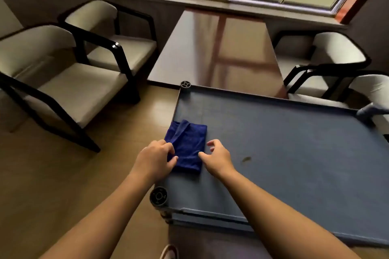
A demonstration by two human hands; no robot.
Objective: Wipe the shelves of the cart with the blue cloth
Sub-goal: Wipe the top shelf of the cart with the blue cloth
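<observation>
A folded blue cloth (188, 145) lies near the left edge of the cart's grey-blue top shelf (294, 153). My left hand (154, 159) rests at the cloth's left side, its fingers and thumb pinching the cloth's near left corner. My right hand (217, 159) hovers just right of the cloth with fingers spread and curled, the thumb tip touching the cloth's right edge. A small brown smudge (246, 159) marks the shelf to the right of my right hand. The lower shelves are hidden under the top one.
A dark wooden table (219, 52) stands just beyond the cart, under a window. Two beige armchairs (69, 82) sit at the left and more at the right (336, 63). Round post caps (159, 196) mark the cart's left corners. Wood floor (63, 185) lies to the left.
</observation>
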